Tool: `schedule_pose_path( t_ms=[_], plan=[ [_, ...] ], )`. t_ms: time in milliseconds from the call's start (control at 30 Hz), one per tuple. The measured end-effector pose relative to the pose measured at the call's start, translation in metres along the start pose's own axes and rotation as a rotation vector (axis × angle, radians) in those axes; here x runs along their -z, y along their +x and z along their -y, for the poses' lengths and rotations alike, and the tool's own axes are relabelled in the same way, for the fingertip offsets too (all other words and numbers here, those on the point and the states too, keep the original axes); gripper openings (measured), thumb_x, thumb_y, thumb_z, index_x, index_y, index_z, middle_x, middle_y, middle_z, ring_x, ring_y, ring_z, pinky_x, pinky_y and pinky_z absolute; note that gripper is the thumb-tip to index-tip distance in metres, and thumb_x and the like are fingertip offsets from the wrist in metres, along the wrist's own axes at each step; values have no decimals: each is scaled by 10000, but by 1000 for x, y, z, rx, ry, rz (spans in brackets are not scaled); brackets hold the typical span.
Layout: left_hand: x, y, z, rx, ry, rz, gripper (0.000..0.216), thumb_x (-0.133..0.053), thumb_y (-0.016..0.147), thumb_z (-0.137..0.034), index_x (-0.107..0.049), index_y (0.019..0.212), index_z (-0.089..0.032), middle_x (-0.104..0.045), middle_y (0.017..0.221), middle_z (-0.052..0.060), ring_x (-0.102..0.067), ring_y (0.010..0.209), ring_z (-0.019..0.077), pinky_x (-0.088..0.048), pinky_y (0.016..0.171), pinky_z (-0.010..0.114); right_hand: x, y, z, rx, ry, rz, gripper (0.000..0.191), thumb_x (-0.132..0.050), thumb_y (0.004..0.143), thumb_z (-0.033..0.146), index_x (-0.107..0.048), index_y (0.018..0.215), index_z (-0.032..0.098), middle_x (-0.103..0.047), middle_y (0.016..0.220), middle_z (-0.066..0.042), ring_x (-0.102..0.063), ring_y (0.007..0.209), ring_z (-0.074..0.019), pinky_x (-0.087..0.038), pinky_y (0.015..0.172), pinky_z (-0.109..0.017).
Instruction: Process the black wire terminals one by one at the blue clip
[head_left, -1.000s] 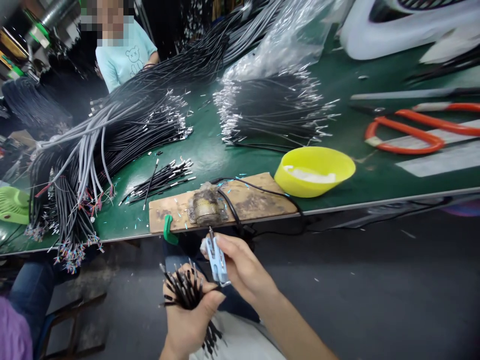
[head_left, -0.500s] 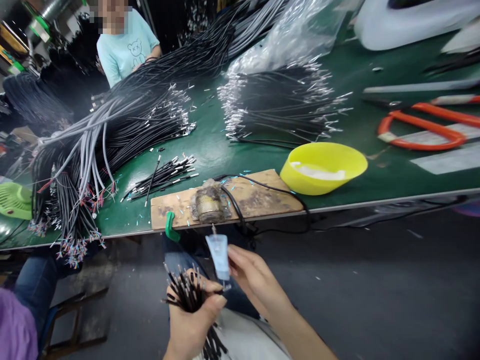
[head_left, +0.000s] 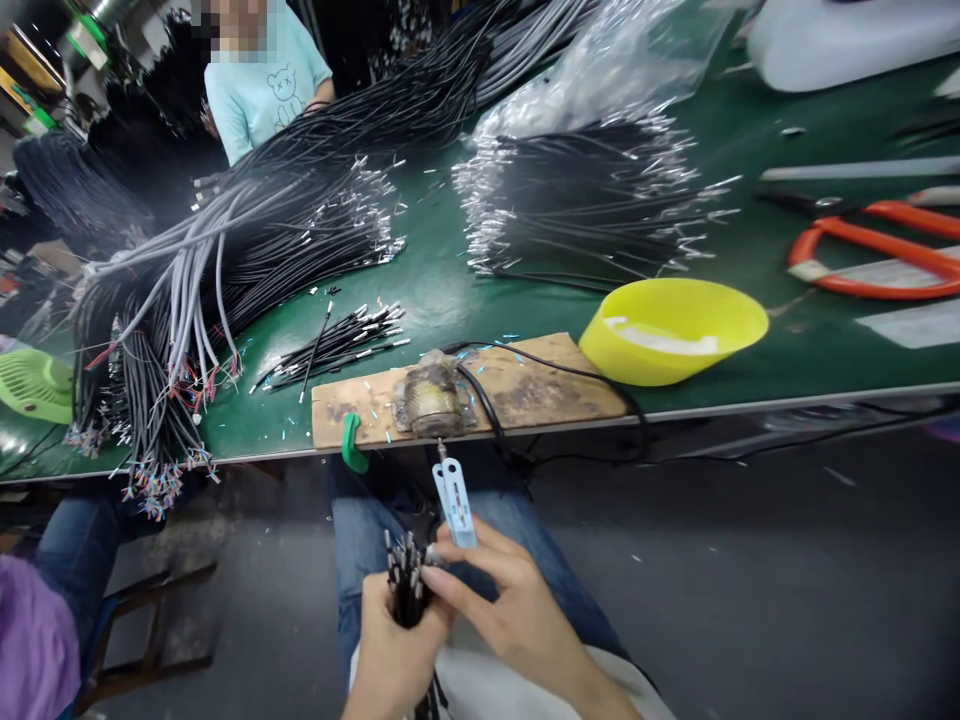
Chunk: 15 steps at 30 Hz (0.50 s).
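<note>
Low in front of me, my left hand (head_left: 394,640) is wrapped around a bundle of short black cables (head_left: 407,580), their stripped tips pointing up. At the bundle's right edge, the thumb and forefinger of my right hand (head_left: 502,590) come together in a pinch on one cable's end, which they mostly cover. Just above those fingers a light blue clothespin (head_left: 454,500) sits on the shaft of a small motor (head_left: 433,400). The motor is fixed with glue to a wooden board (head_left: 540,385) at the table edge.
Loose short cables (head_left: 337,345) lie behind the board, beside larger cable piles (head_left: 577,200). A yellow container (head_left: 667,345) stands right of the board, with orange-handled scissors (head_left: 870,245) beyond. A green clamp (head_left: 352,443) hangs at the edge. A person (head_left: 266,90) is across the table.
My right hand has moved left and down from beside the clothespin to the cable tips. The clothespin has turned, now showing its side. The bundle stands more upright, and the view has shifted slightly.
</note>
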<state>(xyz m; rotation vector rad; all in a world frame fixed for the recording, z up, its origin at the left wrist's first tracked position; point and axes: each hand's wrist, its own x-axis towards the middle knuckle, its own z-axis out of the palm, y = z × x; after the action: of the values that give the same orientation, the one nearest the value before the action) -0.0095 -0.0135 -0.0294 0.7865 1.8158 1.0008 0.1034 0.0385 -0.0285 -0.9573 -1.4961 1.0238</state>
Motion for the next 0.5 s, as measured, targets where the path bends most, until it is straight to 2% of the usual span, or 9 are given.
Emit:
schedule_pose_path(
  t_ms=[167, 233, 300, 400, 500],
  plan=[
    [3, 2, 3, 35, -28, -75, 242, -780, 532, -351, -618, 613, -191, -616, 595, 5, -590, 603, 214, -486, 574, 328, 0, -2, -2, -2, 28, -40, 114, -602, 780, 193, -672, 690, 197, -642, 734, -49, -636, 689, -182, -519, 620, -250],
    [5, 3, 3, 49, -70, -74, 240, -779, 551, -356, -629, 676, -216, -644, 628, -13, -615, 649, 223, -492, 596, 327, 0, -1, -2, -14, 37, -47, 121, -596, 779, 174, -660, 678, 197, -634, 733, -43, -628, 675, -172, -508, 614, -240],
    [4, 4, 3, 102, -194, -11, 254, -782, 558, -362, -613, 701, -237, -630, 593, -42, -596, 574, 181, -469, 531, 285, 0, 0, -2, -26, 37, -62, 130, -601, 772, 175, -644, 651, 196, -617, 712, -33, -612, 650, -163, -494, 598, -234],
    [2, 6, 2, 196, -380, 106, 351, -810, 507, -384, -568, 683, -201, -540, 475, -57, -457, 391, 93, -364, 412, 224, 1, 0, -5, -52, 28, -61, 155, -609, 768, 202, -622, 614, 194, -602, 687, -26, -593, 635, -163, -474, 576, -236],
    [-1, 5, 4, 237, -418, 126, 459, -827, 436, -441, -534, 669, -176, -478, 431, -60, -397, 366, 71, -323, 401, 227, 0, -1, -8, -98, 7, -8, 181, -594, 781, 236, -612, 606, 192, -591, 654, -25, -561, 593, -162, -447, 536, -245]
  ],
)
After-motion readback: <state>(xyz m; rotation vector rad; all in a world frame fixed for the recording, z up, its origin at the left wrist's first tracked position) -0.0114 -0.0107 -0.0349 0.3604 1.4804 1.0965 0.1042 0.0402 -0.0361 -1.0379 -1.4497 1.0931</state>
